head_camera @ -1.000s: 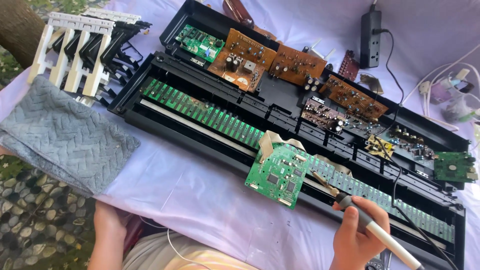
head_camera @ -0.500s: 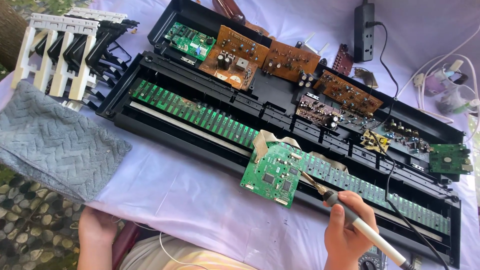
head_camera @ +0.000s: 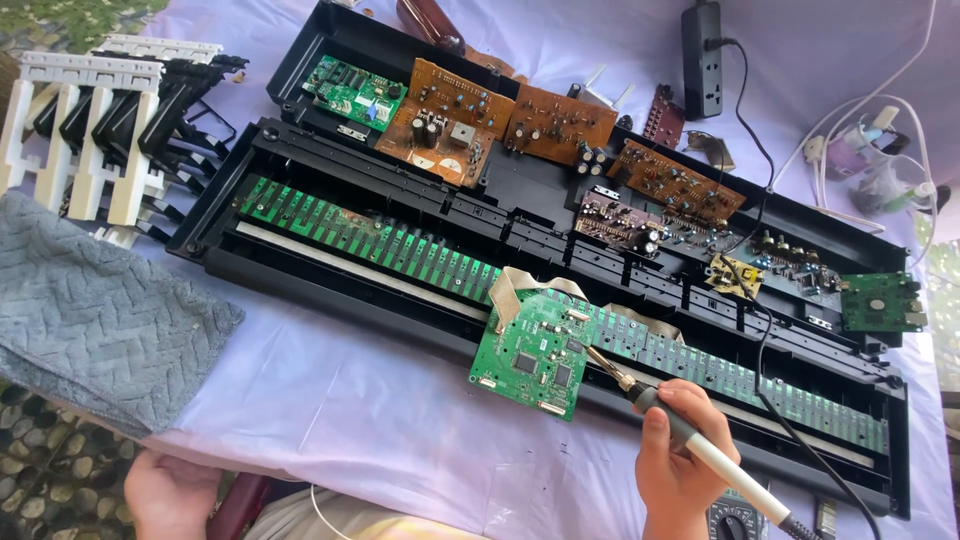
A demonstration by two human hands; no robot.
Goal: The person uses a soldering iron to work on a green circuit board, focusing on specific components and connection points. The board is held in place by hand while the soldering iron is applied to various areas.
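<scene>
My right hand grips a soldering iron with a grey and white handle. Its tip rests on a small green circuit board that lies over the front edge of an opened black keyboard case. A long green key-contact board runs along the case. Flat ribbon cables curl from the small board into the case. My left hand sits low at the bottom left, by the edge of the purple cloth, holding nothing that I can see.
Several brown and green circuit boards lie in the back of the case. Removed white and black keys sit at the far left above a grey towel. A black power strip and white cables lie at the back right.
The view has shifted slightly. My right hand has moved the iron's tip left and onto the small green board. My left hand stays low at the bottom left.
</scene>
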